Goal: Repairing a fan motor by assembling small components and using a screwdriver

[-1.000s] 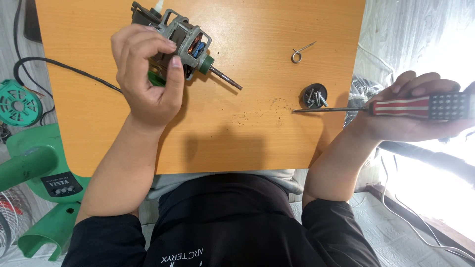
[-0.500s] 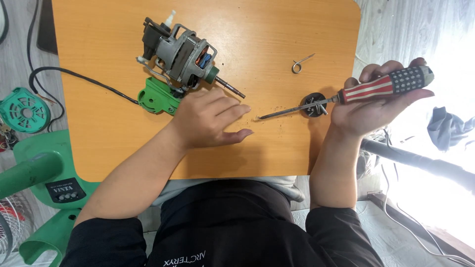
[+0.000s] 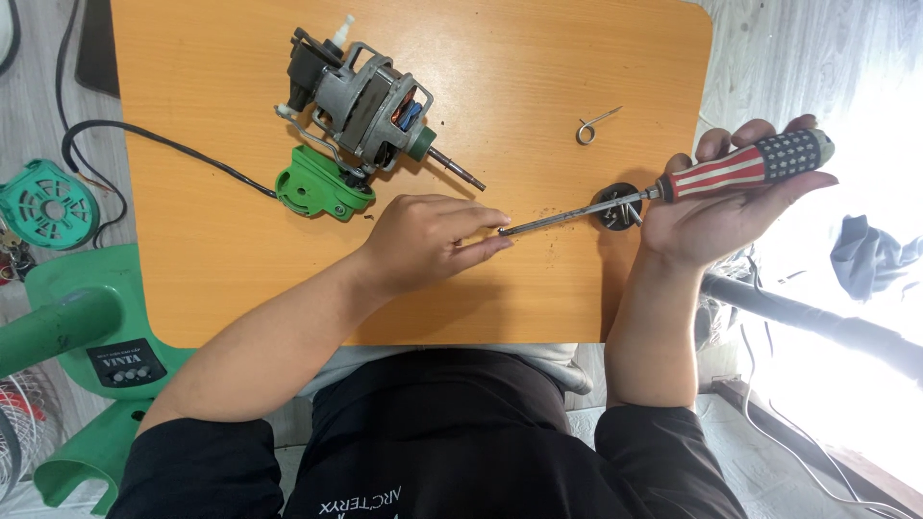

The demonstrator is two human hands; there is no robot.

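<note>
My right hand [image 3: 711, 207] holds a screwdriver [image 3: 740, 171] with a red, white and blue striped handle; its metal shaft points left across the orange table [image 3: 538, 86]. My left hand [image 3: 423, 240] rests on the table with its fingertips at the shaft's tip. A fan motor [image 3: 370, 101] with a bare shaft lies on a green plastic bracket [image 3: 317, 187] just beyond my left hand. A small black round dish [image 3: 615, 207] with screws sits under the screwdriver shaft.
A black cable [image 3: 163, 144] runs from the motor off the table's left edge. A metal spring clip [image 3: 591, 125] lies at the upper right. Green fan parts [image 3: 67, 317] and a round green cover [image 3: 43, 204] are on the floor to the left.
My left hand let go of the motor and came down to the table, then to the screwdriver tip. My right hand brought the screwdriver leftward and tilted its handle up.
</note>
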